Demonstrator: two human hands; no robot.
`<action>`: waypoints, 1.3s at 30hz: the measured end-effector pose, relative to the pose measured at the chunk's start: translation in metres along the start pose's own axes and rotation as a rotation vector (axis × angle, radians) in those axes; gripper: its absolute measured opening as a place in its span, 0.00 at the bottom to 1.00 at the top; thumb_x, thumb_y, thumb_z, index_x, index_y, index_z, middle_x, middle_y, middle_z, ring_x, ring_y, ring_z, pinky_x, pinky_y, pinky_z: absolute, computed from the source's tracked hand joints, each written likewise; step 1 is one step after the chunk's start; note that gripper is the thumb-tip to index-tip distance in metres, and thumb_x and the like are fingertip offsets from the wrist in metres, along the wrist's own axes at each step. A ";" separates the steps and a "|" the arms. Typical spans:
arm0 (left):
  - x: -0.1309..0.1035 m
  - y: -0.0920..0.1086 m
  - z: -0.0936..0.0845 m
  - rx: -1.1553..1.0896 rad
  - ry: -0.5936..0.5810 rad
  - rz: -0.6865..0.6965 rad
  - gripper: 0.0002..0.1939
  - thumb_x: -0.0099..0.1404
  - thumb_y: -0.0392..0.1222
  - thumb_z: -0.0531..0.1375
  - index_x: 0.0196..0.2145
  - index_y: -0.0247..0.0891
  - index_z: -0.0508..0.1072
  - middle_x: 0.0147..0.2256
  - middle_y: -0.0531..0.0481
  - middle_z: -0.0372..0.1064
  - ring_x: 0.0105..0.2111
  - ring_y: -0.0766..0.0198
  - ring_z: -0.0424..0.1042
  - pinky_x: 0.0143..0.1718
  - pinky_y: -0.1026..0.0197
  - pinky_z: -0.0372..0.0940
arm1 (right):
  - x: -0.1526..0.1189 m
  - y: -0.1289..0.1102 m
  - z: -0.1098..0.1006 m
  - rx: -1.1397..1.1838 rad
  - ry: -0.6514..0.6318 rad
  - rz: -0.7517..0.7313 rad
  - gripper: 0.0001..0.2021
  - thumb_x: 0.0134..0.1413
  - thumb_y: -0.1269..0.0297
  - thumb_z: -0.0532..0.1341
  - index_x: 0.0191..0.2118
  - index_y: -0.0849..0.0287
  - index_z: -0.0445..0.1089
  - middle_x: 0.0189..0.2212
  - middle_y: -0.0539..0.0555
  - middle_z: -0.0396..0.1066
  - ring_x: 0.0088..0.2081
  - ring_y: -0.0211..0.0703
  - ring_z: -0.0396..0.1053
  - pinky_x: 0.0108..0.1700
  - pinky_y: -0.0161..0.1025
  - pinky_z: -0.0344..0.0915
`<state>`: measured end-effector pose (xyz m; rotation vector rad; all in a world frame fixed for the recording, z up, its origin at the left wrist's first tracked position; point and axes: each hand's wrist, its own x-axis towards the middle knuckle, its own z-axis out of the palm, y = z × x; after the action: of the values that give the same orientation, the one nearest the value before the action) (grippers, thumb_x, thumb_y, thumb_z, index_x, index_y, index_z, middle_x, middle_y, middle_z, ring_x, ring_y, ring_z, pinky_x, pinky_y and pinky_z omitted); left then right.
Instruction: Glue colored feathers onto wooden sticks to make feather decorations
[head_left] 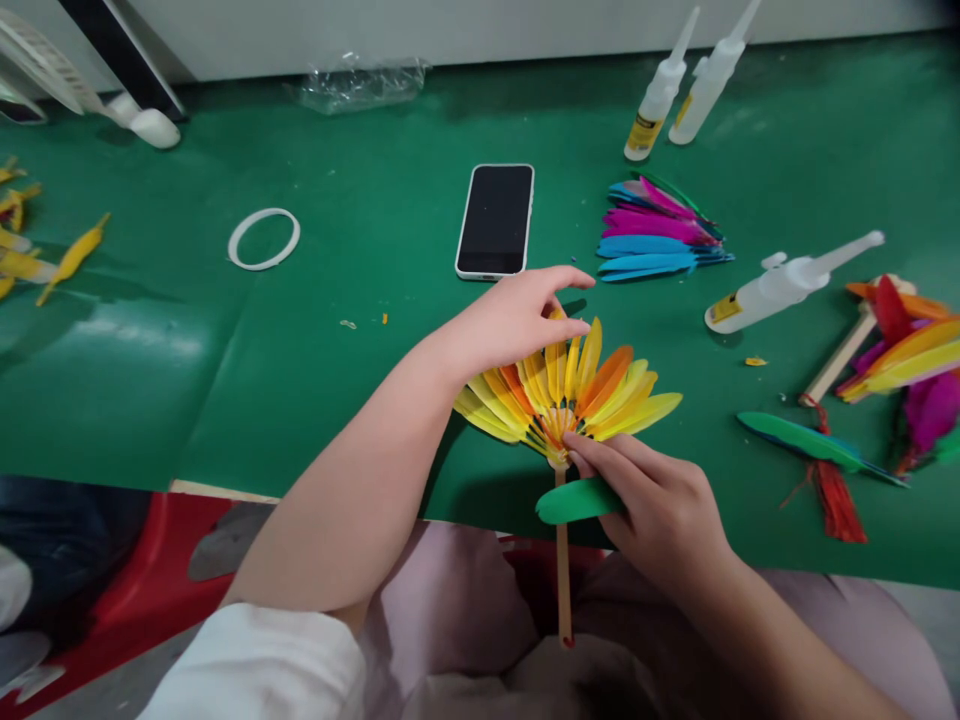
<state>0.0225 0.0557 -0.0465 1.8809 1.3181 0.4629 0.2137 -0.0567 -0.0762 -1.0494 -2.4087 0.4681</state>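
Note:
A fan of yellow and orange feathers (611,385) on a wooden stick handle (563,560) hangs over the table's front edge. My right hand (664,500) pinches the fan near its centre, where the feathers meet the handle. A green feather (574,501) sticks out from under the same hand, across the handle. My left hand (517,315) reaches over the fan's top left, thumb and fingers apart, the thumb close to the upper feather tips.
A phone (496,222) lies beyond my left hand. Pink and blue feathers (660,230), glue bottles (772,293), a red tassel (836,500) and mixed feathers (911,360) are at right. A white ring (264,239) and yellow feathers (75,257) lie left.

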 end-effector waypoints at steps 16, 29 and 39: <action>0.016 0.008 0.010 -0.011 0.010 -0.022 0.28 0.58 0.41 0.58 0.56 0.37 0.58 0.33 0.49 0.69 0.32 0.64 0.68 0.34 0.62 0.60 | 0.001 0.001 0.000 0.028 0.022 0.003 0.16 0.50 0.76 0.54 0.45 0.65 0.70 0.26 0.53 0.70 0.27 0.38 0.69 0.28 0.33 0.65; 0.035 0.018 -0.005 0.034 -0.393 -0.011 0.25 0.54 0.38 0.61 0.51 0.37 0.65 0.25 0.54 0.69 0.23 0.69 0.67 0.24 0.66 0.57 | 0.001 0.001 0.001 0.027 0.047 0.013 0.15 0.51 0.74 0.55 0.45 0.65 0.70 0.26 0.53 0.70 0.26 0.38 0.70 0.28 0.33 0.66; 0.027 0.015 -0.012 0.050 -0.383 -0.065 0.24 0.55 0.41 0.60 0.51 0.39 0.66 0.30 0.52 0.69 0.27 0.67 0.68 0.28 0.66 0.60 | 0.003 0.001 0.001 0.046 0.045 0.011 0.14 0.52 0.74 0.54 0.44 0.65 0.70 0.26 0.54 0.71 0.28 0.38 0.71 0.30 0.33 0.68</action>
<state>0.0343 0.0826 -0.0314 1.8474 1.1350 0.0302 0.2124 -0.0541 -0.0767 -1.0430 -2.3422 0.4963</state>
